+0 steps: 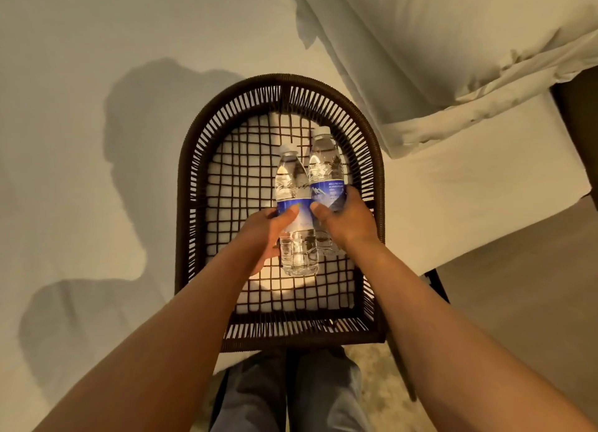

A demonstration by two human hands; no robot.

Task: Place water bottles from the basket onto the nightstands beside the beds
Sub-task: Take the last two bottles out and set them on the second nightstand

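A dark woven basket (194,179) with an arched far end rests on the white bed sheet in front of me. Two clear water bottles with blue labels lie side by side inside it, caps pointing away. My left hand (265,234) is closed around the left bottle (291,179) at its label. My right hand (344,218) grips the right bottle (323,163) at its label. Both bottles are within the basket's walls; whether they touch its floor I cannot tell.
A white pillow (469,43) and folded duvet lie on the bed at the upper right. The bed sheet (81,140) stretches to the left with my shadow on it. A dark wooden piece (579,134) stands at the right edge. My legs (284,396) stand below the basket.
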